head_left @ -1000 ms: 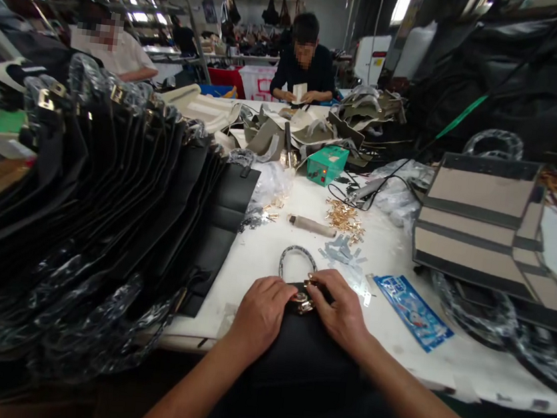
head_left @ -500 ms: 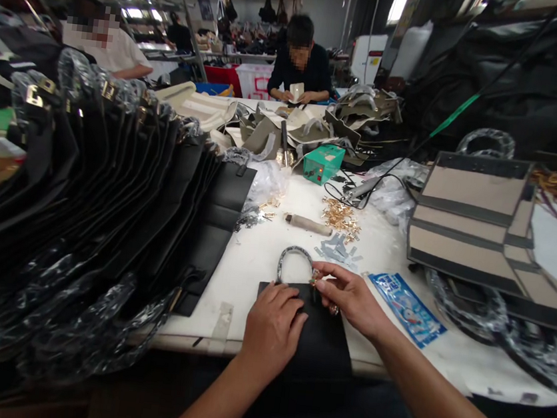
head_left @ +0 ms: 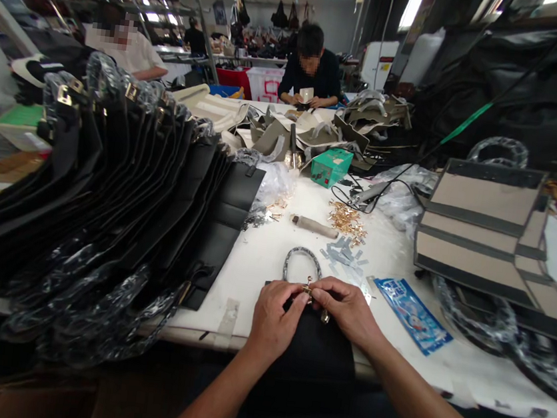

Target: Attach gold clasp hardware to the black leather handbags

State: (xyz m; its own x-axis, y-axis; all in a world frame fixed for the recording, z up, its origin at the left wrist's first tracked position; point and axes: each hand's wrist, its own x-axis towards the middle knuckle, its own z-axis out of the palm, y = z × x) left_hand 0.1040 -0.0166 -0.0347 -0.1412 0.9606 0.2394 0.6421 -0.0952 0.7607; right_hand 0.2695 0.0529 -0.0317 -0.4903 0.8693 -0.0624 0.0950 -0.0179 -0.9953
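Left hand (head_left: 272,319) and right hand (head_left: 350,311) both pinched on a small gold-coloured metal fitting (head_left: 308,289), at the far end of a black panel (head_left: 320,348) overlapping the bench's (head_left: 251,273) near edge, wrapped handle loop (head_left: 304,250) just beyond.

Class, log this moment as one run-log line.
left hand: on gold fitting; right hand: on gold fitting; black panel: beneath hands; handle: beyond hands; blue packet: rightward
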